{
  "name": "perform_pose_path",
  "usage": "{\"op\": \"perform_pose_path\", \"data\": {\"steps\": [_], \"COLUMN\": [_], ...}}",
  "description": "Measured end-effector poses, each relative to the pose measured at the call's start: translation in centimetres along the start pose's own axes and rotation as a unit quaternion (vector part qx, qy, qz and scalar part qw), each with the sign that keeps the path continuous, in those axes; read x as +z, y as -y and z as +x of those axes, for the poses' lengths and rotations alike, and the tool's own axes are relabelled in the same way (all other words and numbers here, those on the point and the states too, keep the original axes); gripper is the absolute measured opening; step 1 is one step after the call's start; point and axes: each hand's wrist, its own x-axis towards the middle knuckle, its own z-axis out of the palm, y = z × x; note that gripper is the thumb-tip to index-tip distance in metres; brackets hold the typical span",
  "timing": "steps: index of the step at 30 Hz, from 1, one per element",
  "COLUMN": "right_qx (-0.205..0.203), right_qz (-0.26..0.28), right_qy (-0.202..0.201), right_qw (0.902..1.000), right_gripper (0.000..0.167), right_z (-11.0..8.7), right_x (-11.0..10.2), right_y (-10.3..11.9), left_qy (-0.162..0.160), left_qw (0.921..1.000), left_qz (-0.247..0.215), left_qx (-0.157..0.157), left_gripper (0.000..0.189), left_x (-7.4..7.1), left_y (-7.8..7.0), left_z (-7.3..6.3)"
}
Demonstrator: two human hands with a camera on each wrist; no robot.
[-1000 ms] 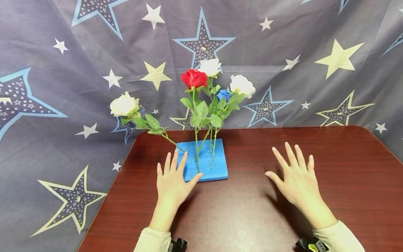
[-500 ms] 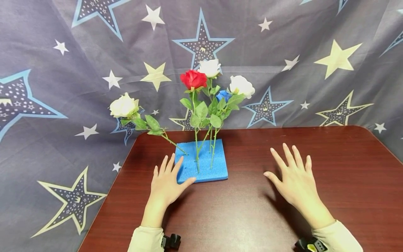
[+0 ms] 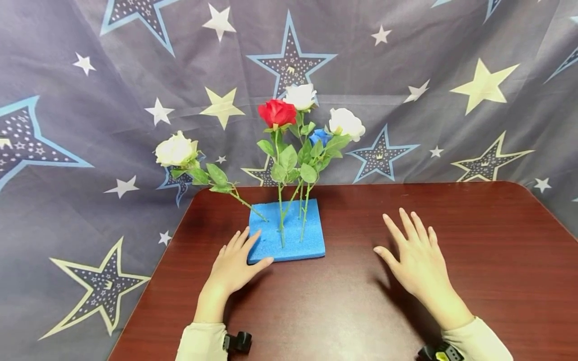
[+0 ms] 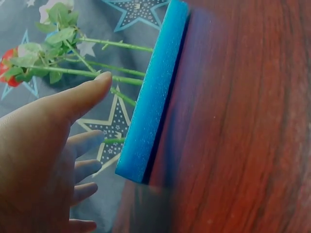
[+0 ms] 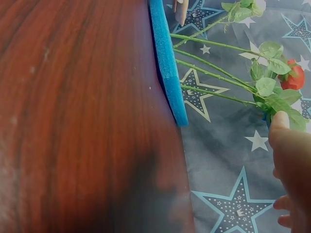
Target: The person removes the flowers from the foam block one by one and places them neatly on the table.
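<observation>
Clearly, the blue foam block (image 3: pixel 292 235) lies flat on the bench (image 3: pixel 361 301), left of centre and towards its far edge, with five stemmed flowers stuck in its top. The red rose (image 3: pixel 277 113) stands nearly upright; close behind it rises a white rose (image 3: pixel 301 96). A paler white rose (image 3: pixel 346 124) leans right, with a blue rose (image 3: pixel 320 137) tucked just beside it, while a cream rose (image 3: pixel 176 150) tilts far out to the left.

By the block's near left corner is the left hand (image 3: pixel 232 268), fingers and thumb apart; whether its fingertips touch the foam cannot be told. Well to the right of the block, the right hand (image 3: pixel 415 265) is raised over the bench, its digits spread. A small black device (image 3: pixel 442 352) on the right wrist bears a yellow patch, its markings too small to read. Behind hangs a grey cloth (image 3: pixel 135 60) printed with stars, some enclosing little crowns.
</observation>
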Motion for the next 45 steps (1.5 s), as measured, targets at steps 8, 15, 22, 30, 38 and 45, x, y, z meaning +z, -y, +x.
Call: {"op": "perform_pose_path", "data": {"steps": [8, 15, 22, 30, 38, 45], "right_qx": [0.008, 0.006, -0.005, -0.037, -0.061, -0.066], "right_qz": [0.014, 0.021, 0.046, 0.086, 0.112, 0.142], "right_qy": [0.002, 0.006, 0.005, -0.027, -0.050, -0.057], "right_qw": [0.9999, 0.9997, 0.9989, 0.9953, 0.9906, 0.9861], "right_gripper": [0.071, 0.069, 0.066, 0.059, 0.055, 0.050], "right_z": [0.5, 0.7, 0.6, 0.1, 0.3, 1.1], "right_x": [0.4, 0.7, 0.8, 0.8, 1.4, 1.8], "right_y": [0.4, 0.7, 0.9, 0.9, 1.3, 2.7], "left_qy": [0.034, 0.047, 0.041, 0.015, 0.012, -0.002], "left_qw": [0.9984, 0.9938, 0.9942, 0.9964, 0.9948, 0.9925], "left_qz": [-0.042, -0.095, -0.096, -0.083, -0.101, -0.122], "left_qx": [-0.014, -0.034, -0.027, -0.008, -0.011, -0.005], "left_gripper": [0.084, 0.084, 0.082, 0.079, 0.074, 0.068], "left_x": [-0.7, -0.7, -0.6, -0.1, 0.6, 0.9], "left_y": [0.9, 1.8, 2.8, 3.0, 3.1, 3.5], "left_z": [0.9, 1.7, 2.4, 2.4, 2.0, 2.0]}}
